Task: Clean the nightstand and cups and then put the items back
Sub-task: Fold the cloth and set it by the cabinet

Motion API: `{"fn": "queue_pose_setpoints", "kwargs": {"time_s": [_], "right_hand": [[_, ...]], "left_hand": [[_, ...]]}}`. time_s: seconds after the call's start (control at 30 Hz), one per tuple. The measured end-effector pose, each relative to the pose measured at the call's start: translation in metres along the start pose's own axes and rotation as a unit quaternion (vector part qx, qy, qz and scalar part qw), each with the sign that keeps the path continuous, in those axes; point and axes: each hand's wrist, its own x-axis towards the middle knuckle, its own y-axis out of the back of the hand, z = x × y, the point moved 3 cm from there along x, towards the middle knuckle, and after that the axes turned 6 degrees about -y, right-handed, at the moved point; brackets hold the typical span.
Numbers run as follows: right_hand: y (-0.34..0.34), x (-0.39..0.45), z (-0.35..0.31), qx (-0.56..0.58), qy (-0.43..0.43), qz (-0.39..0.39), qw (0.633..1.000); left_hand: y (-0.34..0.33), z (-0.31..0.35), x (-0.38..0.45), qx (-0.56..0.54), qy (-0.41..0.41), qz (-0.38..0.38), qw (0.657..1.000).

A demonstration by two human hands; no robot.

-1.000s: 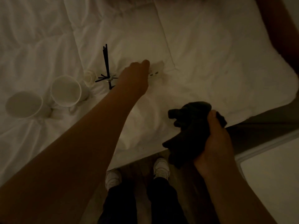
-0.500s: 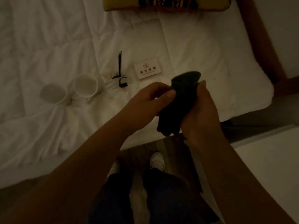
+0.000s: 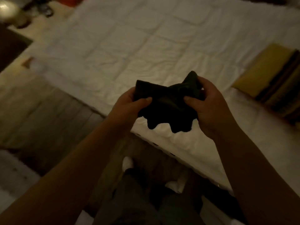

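A dark cloth (image 3: 167, 103) is stretched between both hands above the edge of the white bed (image 3: 129, 51). My left hand (image 3: 129, 104) pinches its left side and my right hand (image 3: 209, 104) grips its right side. The cups and the other small items from the bed are out of view. The nightstand is not seen.
A yellow striped cushion (image 3: 272, 77) lies on the bed at the right. Wooden floor (image 3: 40, 111) runs along the bed's left side. My legs and white shoes (image 3: 128, 163) stand at the bed's edge. A lit lamp (image 3: 8, 8) glows at the far upper left.
My left hand left the card on the bed and joined the right hand on the cloth, which is now spread between both. The view swung, so the cups left the frame.
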Motion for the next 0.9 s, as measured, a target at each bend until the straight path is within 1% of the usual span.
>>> {"fn": "queue_pose_setpoints", "kwargs": {"time_s": [0.03,0.1,0.13,0.2,0.27,0.33,0.37,0.4,0.43,0.47,0.5,0.53,0.57,0.6,0.63,0.67,0.73,0.77,0.83,0.87,0.9], "right_hand": [[-0.025,0.002,-0.014,-0.038,0.007,-0.05,0.998],[-0.081,-0.002,-0.037,-0.138,0.031,-0.134,0.981],[-0.106,-0.005,-0.046,-0.189,0.044,-0.163,0.967],[-0.163,-0.015,-0.062,-0.282,0.072,-0.235,0.927],[-0.219,-0.027,-0.073,-0.376,0.089,-0.301,0.872],[-0.273,-0.042,-0.079,-0.49,0.076,-0.345,0.797],[-0.297,-0.046,-0.081,-0.561,0.072,-0.35,0.747],[-0.315,-0.049,-0.086,-0.624,0.087,-0.343,0.697],[-0.341,-0.054,-0.09,-0.651,0.12,-0.344,0.666],[-0.369,-0.063,-0.092,-0.619,0.158,-0.376,0.671],[-0.404,-0.078,-0.092,-0.54,0.188,-0.444,0.69],[-0.43,-0.092,-0.092,-0.436,0.175,-0.525,0.71],[-0.45,-0.1,-0.085,-0.338,0.118,-0.588,0.725],[-0.482,-0.111,-0.074,-0.271,0.058,-0.621,0.733],[-0.499,-0.116,-0.067,-0.235,0.029,-0.622,0.747],[-0.518,-0.12,-0.063,-0.227,0.029,-0.606,0.762],[-0.554,-0.122,-0.058,-0.244,0.056,-0.566,0.786],[-0.57,-0.12,-0.056,-0.253,0.058,-0.562,0.785],[-0.601,-0.121,-0.057,-0.265,0.058,-0.586,0.764],[-0.614,-0.121,-0.057,-0.26,0.056,-0.597,0.757],[-0.628,-0.118,-0.057,-0.245,0.053,-0.602,0.758]], "left_hand": [[0.024,0.015,-0.012,0.005,-0.018,0.039,0.999],[0.077,0.038,-0.044,0.027,-0.049,0.119,0.991],[0.099,0.046,-0.058,0.042,-0.063,0.147,0.986],[0.147,0.063,-0.093,0.073,-0.086,0.197,0.974],[0.192,0.078,-0.127,0.108,-0.112,0.223,0.962],[0.233,0.098,-0.16,0.168,-0.134,0.236,0.948],[0.251,0.109,-0.174,0.21,-0.135,0.231,0.94],[0.264,0.119,-0.182,0.259,-0.133,0.217,0.932],[0.279,0.128,-0.194,0.311,-0.133,0.201,0.919],[0.294,0.136,-0.204,0.358,-0.135,0.186,0.905],[0.312,0.142,-0.218,0.399,-0.14,0.176,0.889],[0.324,0.145,-0.224,0.425,-0.147,0.165,0.878],[0.335,0.146,-0.229,0.436,-0.151,0.161,0.873],[0.358,0.148,-0.243,0.446,-0.145,0.171,0.867],[0.373,0.148,-0.248,0.456,-0.138,0.177,0.861],[0.393,0.147,-0.256,0.471,-0.119,0.193,0.853],[0.438,0.144,-0.277,0.508,-0.048,0.231,0.829],[0.459,0.141,-0.286,0.523,-0.007,0.24,0.818],[0.497,0.135,-0.297,0.525,0.035,0.247,0.813],[0.511,0.131,-0.3,0.513,0.038,0.258,0.818],[0.525,0.126,-0.301,0.486,0.026,0.288,0.825]]}}
